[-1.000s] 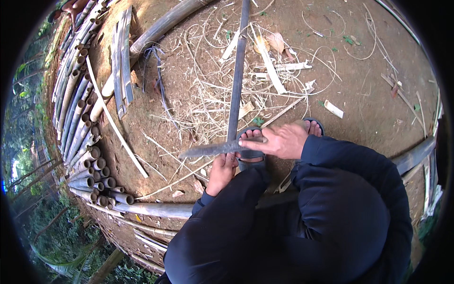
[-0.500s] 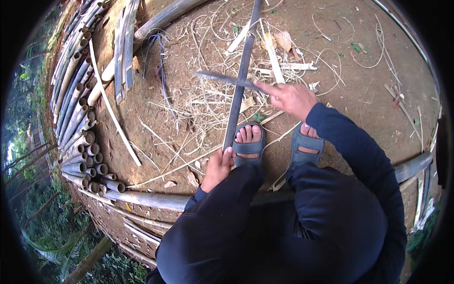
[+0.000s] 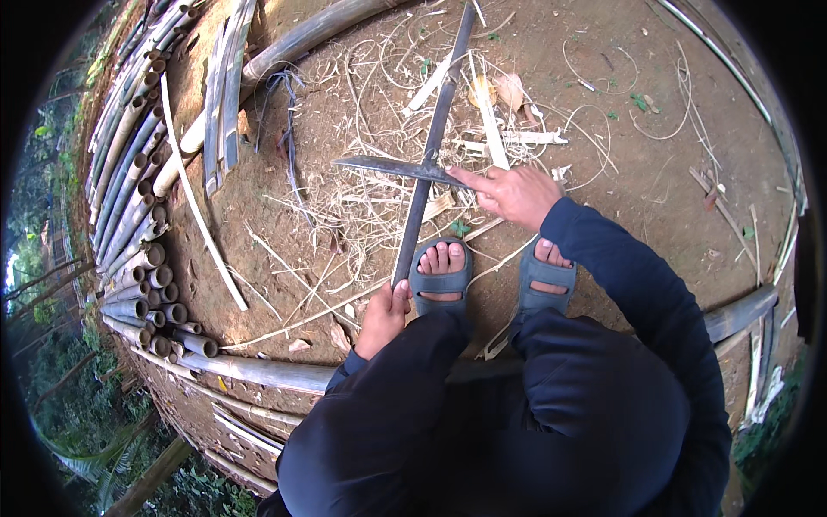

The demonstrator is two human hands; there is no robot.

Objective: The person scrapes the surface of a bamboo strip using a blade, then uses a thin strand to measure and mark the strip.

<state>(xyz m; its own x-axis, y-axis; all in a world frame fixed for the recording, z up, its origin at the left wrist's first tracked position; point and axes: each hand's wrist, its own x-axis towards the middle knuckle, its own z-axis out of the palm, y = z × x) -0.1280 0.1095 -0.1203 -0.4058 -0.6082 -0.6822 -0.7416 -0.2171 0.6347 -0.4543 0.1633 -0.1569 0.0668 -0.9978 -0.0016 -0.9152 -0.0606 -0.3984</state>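
My left hand [image 3: 382,320] is closed round the near end of a long, dark split-bamboo strip [image 3: 414,220], beside my left foot. The strip slopes away from me toward the top of the view. In my right hand [image 3: 519,195] is a machete [image 3: 379,165], its handle mostly hidden by the fingers. The index finger stretches along toward the blade. The blade lies across the strip near a node, its tip pointing left. Fine pale bamboo shavings [image 3: 366,207] are scattered on the ground round the strip.
Several cut bamboo poles [image 3: 138,202] are piled at the left. Split bamboo slats [image 3: 226,95] lean on a thick pole [image 3: 323,36] at the far left. My sandalled feet [image 3: 441,274] stand close to the strip. A bamboo pole [image 3: 258,370] runs crosswise near me.
The machete has slid a little nearer to me along the strip, with my right hand following. My left hand still grips the strip's near end. The whole view has shifted slightly.
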